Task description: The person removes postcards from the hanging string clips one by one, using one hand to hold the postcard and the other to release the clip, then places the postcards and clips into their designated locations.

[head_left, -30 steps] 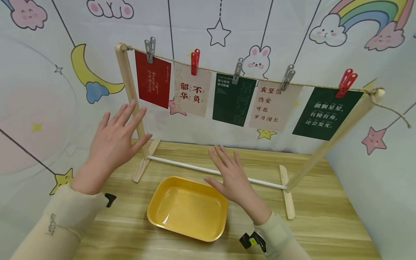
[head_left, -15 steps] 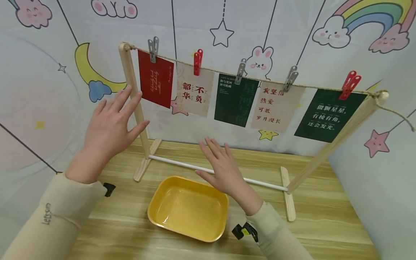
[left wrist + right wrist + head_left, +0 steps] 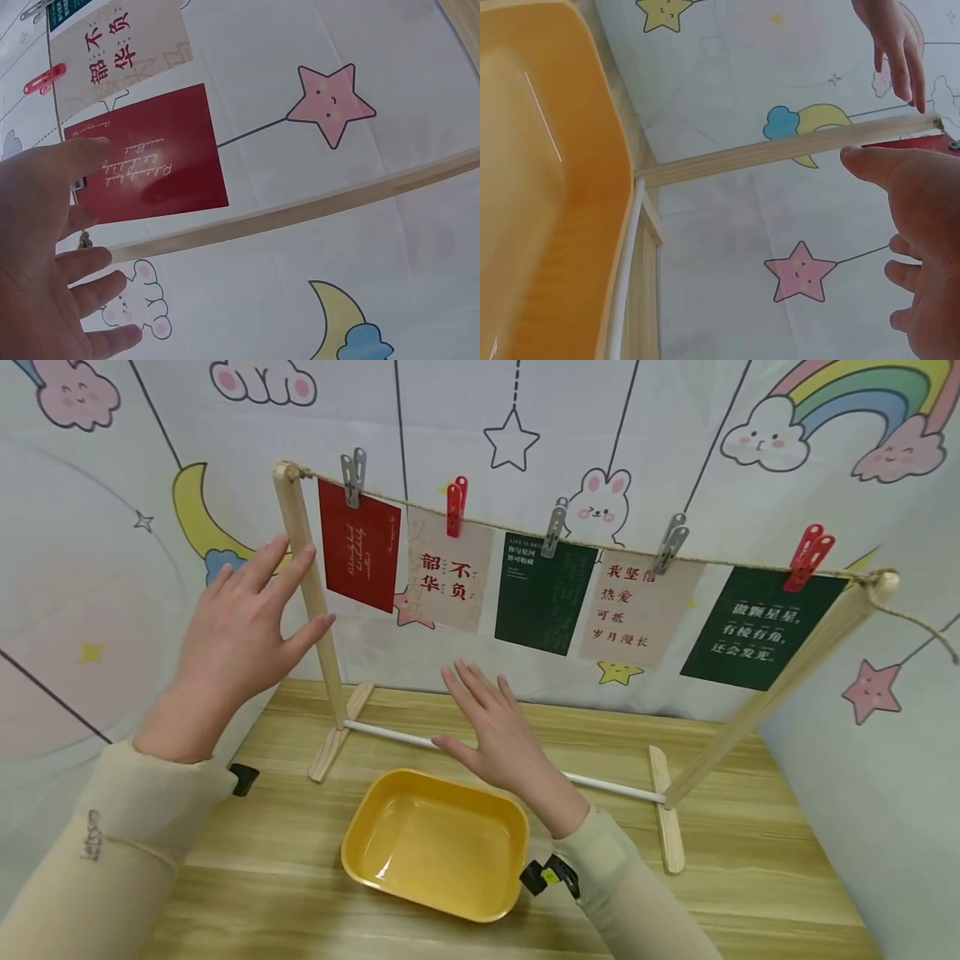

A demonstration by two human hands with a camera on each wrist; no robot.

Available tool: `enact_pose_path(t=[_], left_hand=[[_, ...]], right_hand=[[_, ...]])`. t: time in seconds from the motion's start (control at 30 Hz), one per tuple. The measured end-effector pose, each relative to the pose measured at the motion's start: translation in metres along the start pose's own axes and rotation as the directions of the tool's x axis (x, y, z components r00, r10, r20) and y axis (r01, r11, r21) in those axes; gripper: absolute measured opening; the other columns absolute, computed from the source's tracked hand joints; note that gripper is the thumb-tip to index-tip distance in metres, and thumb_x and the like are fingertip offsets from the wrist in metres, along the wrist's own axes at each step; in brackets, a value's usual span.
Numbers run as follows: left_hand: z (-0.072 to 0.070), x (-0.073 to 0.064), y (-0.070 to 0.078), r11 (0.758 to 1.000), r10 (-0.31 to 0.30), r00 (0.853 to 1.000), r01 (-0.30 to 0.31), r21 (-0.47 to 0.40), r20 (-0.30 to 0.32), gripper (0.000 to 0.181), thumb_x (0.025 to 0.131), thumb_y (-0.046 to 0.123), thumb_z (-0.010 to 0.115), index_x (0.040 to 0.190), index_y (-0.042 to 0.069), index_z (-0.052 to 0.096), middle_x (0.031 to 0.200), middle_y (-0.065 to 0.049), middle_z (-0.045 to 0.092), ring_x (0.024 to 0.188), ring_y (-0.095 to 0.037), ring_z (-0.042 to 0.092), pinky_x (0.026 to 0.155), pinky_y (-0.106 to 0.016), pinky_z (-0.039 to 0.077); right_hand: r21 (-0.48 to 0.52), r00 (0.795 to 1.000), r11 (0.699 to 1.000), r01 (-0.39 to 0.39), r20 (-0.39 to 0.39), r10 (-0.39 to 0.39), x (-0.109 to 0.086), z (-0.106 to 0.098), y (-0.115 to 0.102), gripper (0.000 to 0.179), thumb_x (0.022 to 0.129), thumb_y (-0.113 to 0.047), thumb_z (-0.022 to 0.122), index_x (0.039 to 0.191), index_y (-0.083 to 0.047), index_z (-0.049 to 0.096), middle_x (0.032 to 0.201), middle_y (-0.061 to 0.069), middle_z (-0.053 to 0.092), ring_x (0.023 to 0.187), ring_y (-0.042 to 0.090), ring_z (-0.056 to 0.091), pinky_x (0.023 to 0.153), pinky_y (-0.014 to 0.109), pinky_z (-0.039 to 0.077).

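My left hand (image 3: pixel 243 631) is raised beside the left post of a wooden stand (image 3: pixel 322 643), fingers extended and holding nothing. Close to it hangs a red card (image 3: pixel 358 560), held on the twine by a grey clothespin (image 3: pixel 353 481). My right hand (image 3: pixel 498 735), also holding nothing with fingers spread, hovers over the back edge of a yellow basin (image 3: pixel 427 852). Along the twine hang a beige card (image 3: pixel 448 602) under a red clothespin (image 3: pixel 454 508), a dark green card (image 3: pixel 536 610), another beige card (image 3: pixel 622 647) and a second green card (image 3: pixel 742 652) at the right end.
The stand's white crossbar (image 3: pixel 615 785) runs low behind the basin, between two wooden feet. A wood-grain tabletop (image 3: pixel 735 877) lies below. Cartoon-printed cloth covers the back and sides, and a loose twine end (image 3: pixel 922 622) sticks out at the right post.
Both hands have moved up and leftward, the left one nearer the top of the left post. The cards and basin stay put, while the view shifted slightly.
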State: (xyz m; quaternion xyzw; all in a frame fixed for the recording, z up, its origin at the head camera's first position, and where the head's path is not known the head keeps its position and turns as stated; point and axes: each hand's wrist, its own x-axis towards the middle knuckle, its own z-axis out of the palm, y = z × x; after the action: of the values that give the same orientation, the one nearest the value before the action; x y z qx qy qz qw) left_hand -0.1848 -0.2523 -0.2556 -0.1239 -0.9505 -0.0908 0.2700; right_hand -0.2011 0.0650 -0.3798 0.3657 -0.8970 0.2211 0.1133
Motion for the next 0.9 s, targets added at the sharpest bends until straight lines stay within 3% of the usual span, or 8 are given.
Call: enact_pose_path(t=[0.27, 0.5, 0.7, 0.9], left_hand=[[-0.009, 0.016, 0.002, 0.997, 0.046, 0.992, -0.053, -0.059, -0.116, 0.073, 0.1, 0.027, 0.075, 0.163, 0.009, 0.044, 0.168, -0.021, 0.04, 0.137, -0.055, 0.052, 0.113, -0.07, 0.04], [-0.017, 0.028, 0.006, 0.992, 0.01, 0.99, -0.027, -0.126, -0.138, 0.069, 0.102, 0.028, 0.072, 0.163, 0.011, 0.045, 0.168, -0.017, 0.042, 0.142, -0.052, 0.051, 0.114, -0.07, 0.041], [-0.026, 0.039, 0.011, 0.985, -0.006, 0.986, -0.023, -0.171, -0.164, 0.065, 0.105, 0.031, 0.068, 0.163, 0.013, 0.045, 0.169, -0.012, 0.042, 0.145, -0.047, 0.049, 0.116, -0.066, 0.041], [-0.034, 0.054, 0.015, 0.974, -0.034, 0.985, -0.005, -0.227, -0.167, 0.063, 0.106, 0.032, 0.066, 0.162, 0.013, 0.047, 0.168, -0.01, 0.043, 0.15, -0.037, 0.047, 0.121, -0.06, 0.039]], right_hand=[[0.127, 1.0, 0.991, 0.029, 0.006, -0.03, 0.013, 0.001, -0.003, 0.089, 0.103, -0.042, 0.072, 0.172, -0.014, 0.023, 0.178, 0.005, 0.021, 0.164, 0.026, 0.022, 0.132, 0.057, 0.013], [0.23, 1.0, 0.973, -0.009, 0.025, 0.004, 0.022, 0.001, -0.004, 0.089, 0.103, -0.038, 0.073, 0.172, -0.014, 0.021, 0.178, 0.005, 0.022, 0.164, 0.022, 0.02, 0.133, 0.049, 0.011], [0.291, 0.998, 0.956, -0.048, 0.045, 0.036, 0.032, 0.001, -0.007, 0.089, 0.105, -0.039, 0.071, 0.173, -0.017, 0.019, 0.178, 0.003, 0.02, 0.162, 0.027, 0.025, 0.131, 0.05, 0.022], [0.358, 0.997, 0.931, -0.076, 0.05, 0.062, 0.04, 0.0, -0.009, 0.088, 0.105, -0.04, 0.069, 0.173, -0.021, 0.016, 0.178, 0.002, 0.022, 0.162, 0.026, 0.025, 0.131, 0.049, 0.024]])
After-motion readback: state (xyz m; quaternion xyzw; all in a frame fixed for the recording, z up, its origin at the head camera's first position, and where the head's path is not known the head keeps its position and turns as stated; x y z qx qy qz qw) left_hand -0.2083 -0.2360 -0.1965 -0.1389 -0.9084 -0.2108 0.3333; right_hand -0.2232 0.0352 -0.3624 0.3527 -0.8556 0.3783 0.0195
